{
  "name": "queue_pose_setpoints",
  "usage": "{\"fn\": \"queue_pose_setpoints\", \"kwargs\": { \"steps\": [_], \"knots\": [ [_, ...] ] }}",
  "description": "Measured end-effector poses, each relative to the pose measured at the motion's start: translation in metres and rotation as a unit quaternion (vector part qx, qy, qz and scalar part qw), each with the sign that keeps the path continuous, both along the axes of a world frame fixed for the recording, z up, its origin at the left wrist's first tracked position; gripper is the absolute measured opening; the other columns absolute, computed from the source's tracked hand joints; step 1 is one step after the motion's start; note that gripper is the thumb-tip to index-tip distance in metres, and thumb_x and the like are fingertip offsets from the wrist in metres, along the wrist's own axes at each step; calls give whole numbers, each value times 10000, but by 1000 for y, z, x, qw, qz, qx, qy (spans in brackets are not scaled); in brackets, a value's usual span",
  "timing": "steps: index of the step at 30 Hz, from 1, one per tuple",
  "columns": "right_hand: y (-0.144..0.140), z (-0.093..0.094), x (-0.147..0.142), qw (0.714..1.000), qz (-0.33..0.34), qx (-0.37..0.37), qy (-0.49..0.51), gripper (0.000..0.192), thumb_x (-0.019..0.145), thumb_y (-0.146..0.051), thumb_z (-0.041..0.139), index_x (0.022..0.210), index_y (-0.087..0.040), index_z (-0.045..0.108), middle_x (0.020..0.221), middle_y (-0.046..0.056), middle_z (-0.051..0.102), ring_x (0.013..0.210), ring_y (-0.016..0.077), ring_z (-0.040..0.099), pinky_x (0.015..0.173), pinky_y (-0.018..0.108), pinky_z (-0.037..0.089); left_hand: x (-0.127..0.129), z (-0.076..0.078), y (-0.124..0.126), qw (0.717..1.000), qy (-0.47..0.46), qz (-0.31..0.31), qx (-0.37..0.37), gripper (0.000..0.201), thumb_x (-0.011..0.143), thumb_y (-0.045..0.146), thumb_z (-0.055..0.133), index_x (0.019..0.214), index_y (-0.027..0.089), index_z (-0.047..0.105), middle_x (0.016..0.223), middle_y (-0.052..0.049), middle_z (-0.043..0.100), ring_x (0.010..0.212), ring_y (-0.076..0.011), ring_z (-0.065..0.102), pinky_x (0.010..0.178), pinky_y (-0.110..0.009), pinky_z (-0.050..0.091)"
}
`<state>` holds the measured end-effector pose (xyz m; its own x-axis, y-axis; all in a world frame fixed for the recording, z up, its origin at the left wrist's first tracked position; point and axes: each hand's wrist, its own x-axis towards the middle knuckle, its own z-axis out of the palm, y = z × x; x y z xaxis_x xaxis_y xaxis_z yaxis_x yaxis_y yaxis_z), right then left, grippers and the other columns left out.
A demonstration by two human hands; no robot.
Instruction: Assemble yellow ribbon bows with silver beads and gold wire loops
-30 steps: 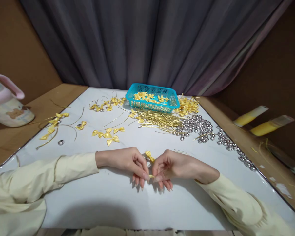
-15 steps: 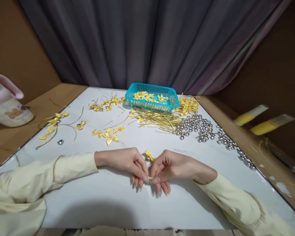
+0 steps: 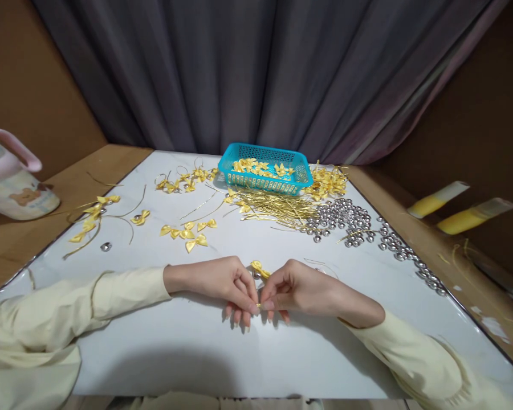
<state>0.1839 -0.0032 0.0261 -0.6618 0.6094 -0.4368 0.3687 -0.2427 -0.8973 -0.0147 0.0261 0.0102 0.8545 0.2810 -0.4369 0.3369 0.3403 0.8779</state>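
Observation:
My left hand [image 3: 238,289] and my right hand [image 3: 287,289] meet over the front middle of the white table. Thumb and forefinger of each pinch a short gold cord [image 3: 259,305], of which only a small bit shows between the fingertips. Just behind my fingers is a yellow ribbon bow [image 3: 260,269] with a silver bead [image 3: 255,275] against it. Whether the cord is joined to that bow is hidden by my hands.
A turquoise basket [image 3: 265,185] of yellow bows stands at the back. Before it lie gold cords [image 3: 277,205] and silver beads [image 3: 344,217]. More bows [image 3: 195,242] lie to the left. A pink-handled cup [image 3: 19,188] is far left; two yellow tubes [image 3: 474,216] are right.
My right hand has shifted slightly left and up, bringing its fingertips closer to my left ones. Less of the gold cord shows between them. My left hand stays nearly still.

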Motion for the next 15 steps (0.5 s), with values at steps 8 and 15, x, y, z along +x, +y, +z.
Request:
{"fn": "queue_pose_setpoints", "kwargs": {
  "steps": [8, 15],
  "knots": [
    [-1, -4, 4, 1000, 13, 21, -10, 241, 736, -322, 659, 746, -84, 694, 629, 36, 628, 503, 77, 543, 496, 179, 449, -2, 2, -2, 1000, 8, 1, 20, 162, 709, 277, 742, 759, 131, 690, 705, -54, 732, 581, -112, 657, 507, -166, 490],
    [0, -3, 3, 1000, 15, 14, -3, 325, 719, -411, 686, 735, -86, 698, 612, 30, 619, 485, 63, 517, 488, 170, 434, -2, 3, -1, 1000, 20, 7, 19, 170, 682, 277, 762, 766, 138, 710, 729, -61, 739, 592, -117, 656, 527, -179, 502]
  ]
}}
